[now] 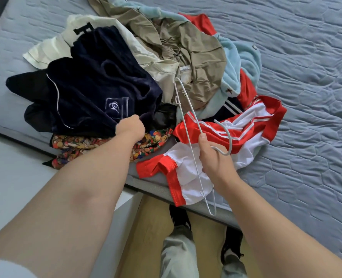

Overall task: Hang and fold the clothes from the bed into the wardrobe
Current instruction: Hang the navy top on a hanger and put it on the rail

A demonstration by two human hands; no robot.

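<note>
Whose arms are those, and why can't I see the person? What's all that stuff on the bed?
The camera sits on a person's head and looks down, so you see only their two bare arms, plus legs and shoes at the bottom. No robot here. On the blue quilted bed lies a heap of clothes: a navy garment, a beige jacket, a light blue fleece, a cream top, a red and white top and a colourful patterned cloth. The left hand grips the navy garment's edge. The right hand holds a thin white hanger over the red and white top. The wardrobe is not in view.
</note>
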